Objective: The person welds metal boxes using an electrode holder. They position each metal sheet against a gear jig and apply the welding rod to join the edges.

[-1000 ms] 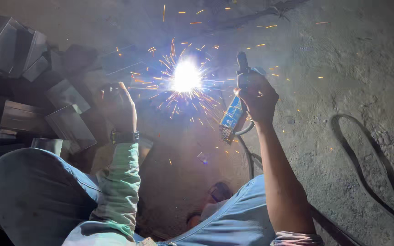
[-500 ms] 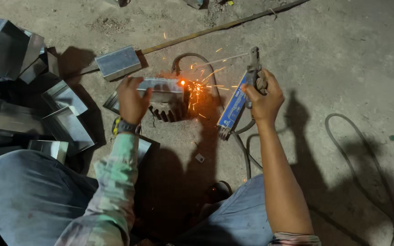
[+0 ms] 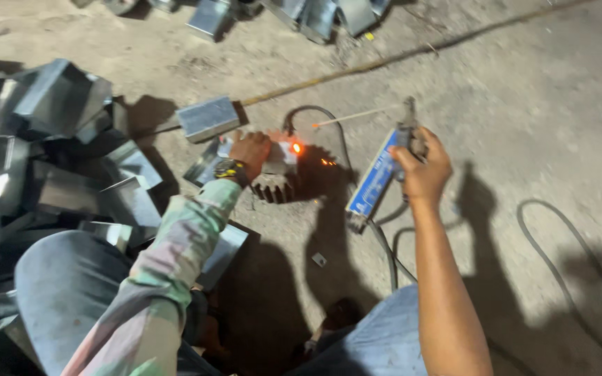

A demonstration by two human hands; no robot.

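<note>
Dusty floor (image 3: 524, 104) is lying under both hands: left hand (image 3: 251, 150) is pressing the metal piece (image 3: 276, 154), fingers closed; right hand (image 3: 423, 167) is gripping the rod holder (image 3: 407, 129), rod (image 3: 350, 116) pointing left toward it

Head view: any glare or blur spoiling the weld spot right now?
Head view: no big flare, only a small orange glow on the metal piece under the left hand; hard shadows fall right of the right hand; edges slightly smeared by motion.

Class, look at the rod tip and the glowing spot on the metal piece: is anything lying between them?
Nothing visible. The rod tip hangs above and right of the glowing spot, with only bare floor and cable behind.
</note>
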